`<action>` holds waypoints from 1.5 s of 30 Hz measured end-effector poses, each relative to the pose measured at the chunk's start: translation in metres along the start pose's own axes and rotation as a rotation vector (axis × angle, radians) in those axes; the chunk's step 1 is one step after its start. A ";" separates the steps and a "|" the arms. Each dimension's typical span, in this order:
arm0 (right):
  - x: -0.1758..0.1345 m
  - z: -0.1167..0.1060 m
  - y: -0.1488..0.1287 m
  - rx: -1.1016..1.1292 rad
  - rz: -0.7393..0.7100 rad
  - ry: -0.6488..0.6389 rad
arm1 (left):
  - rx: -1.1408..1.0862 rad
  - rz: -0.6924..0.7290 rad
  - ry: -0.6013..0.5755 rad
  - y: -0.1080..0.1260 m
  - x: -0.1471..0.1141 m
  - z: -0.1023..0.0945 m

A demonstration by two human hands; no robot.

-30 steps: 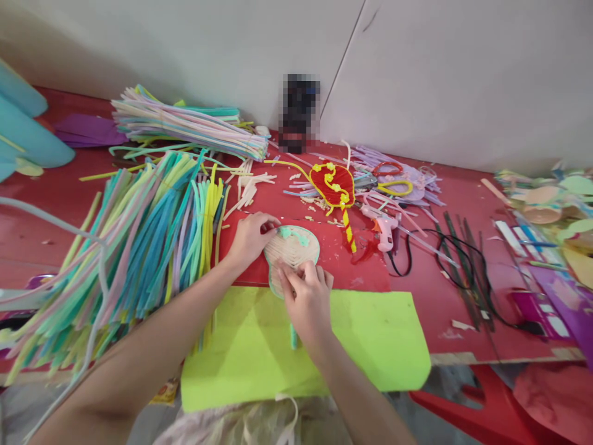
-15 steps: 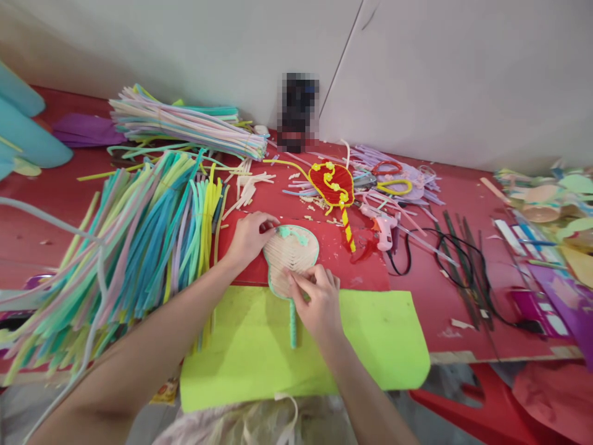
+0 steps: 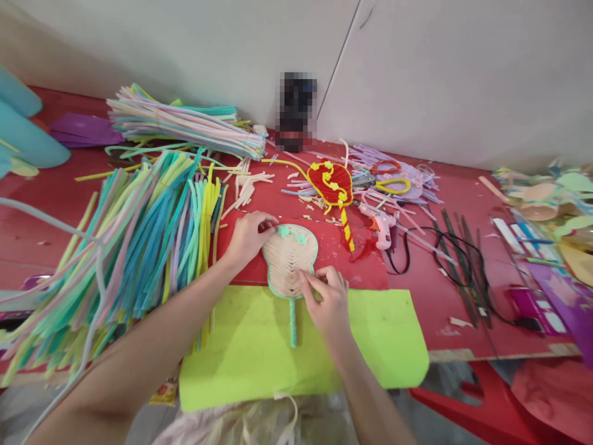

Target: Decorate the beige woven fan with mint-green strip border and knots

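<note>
A small hand fan (image 3: pixel 282 259) made of cream pipe cleaners, with a mint-green rim and handle, lies partly over a lime-green mat (image 3: pixel 370 364). A curl of mint pipe cleaner (image 3: pixel 294 233) is on its upper face. My left hand (image 3: pixel 250 238) grips the fan's upper left edge between thumb and curled fingers. At the lower right of the face, my right hand (image 3: pixel 328 300) has thumb and index finger pinched together; anything between them is too small to make out. A red and yellow fan (image 3: pixel 330 184) lies beyond.
Bundles of coloured pipe cleaners (image 3: pixel 152 235) cover the left side. To the right are a pink glue gun (image 3: pixel 383 227) with a black cord (image 3: pixel 407 253) and yellow-handled scissors (image 3: pixel 393 186). Cream offcuts (image 3: pixel 245 191) lie behind my left hand. A red chair (image 3: pixel 482 408) stands below the table edge.
My right hand has shifted slightly to the right across the cream fan, baring more of its lower middle. My left hand stays at the upper left edge.
</note>
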State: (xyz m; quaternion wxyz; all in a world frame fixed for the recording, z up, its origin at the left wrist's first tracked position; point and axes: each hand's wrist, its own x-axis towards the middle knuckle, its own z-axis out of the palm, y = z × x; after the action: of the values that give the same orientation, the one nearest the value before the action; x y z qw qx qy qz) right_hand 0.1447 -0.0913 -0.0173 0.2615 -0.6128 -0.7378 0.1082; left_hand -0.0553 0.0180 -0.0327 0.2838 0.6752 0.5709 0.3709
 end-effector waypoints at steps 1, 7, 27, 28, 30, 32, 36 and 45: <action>-0.001 0.000 0.001 -0.004 0.000 0.006 | 0.001 0.000 0.001 0.000 0.000 0.000; -0.007 -0.003 0.001 -0.039 0.003 0.020 | 0.004 -0.001 -0.003 -0.002 0.000 0.001; -0.024 -0.012 -0.007 -0.076 0.000 0.041 | 0.029 -0.001 -0.013 -0.001 0.000 0.001; -0.025 -0.012 -0.007 -0.074 0.003 0.047 | 0.030 -0.004 -0.014 0.000 0.000 0.001; -0.027 -0.012 -0.008 -0.074 0.012 0.053 | 0.031 -0.008 -0.015 0.000 -0.001 0.001; -0.029 -0.012 -0.009 -0.074 0.018 0.051 | 0.034 -0.010 -0.017 0.000 -0.001 0.001; -0.031 -0.016 -0.011 -0.077 0.019 0.044 | 0.033 -0.006 -0.014 0.001 -0.001 0.000; 0.010 -0.006 -0.016 -0.199 -0.019 -0.004 | 0.023 0.008 -0.004 0.001 0.000 0.000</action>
State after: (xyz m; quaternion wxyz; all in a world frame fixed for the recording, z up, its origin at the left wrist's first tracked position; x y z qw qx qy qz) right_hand 0.1336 -0.0861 -0.0017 0.1991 -0.6284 -0.7513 0.0333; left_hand -0.0551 0.0176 -0.0318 0.2759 0.6814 0.5719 0.3641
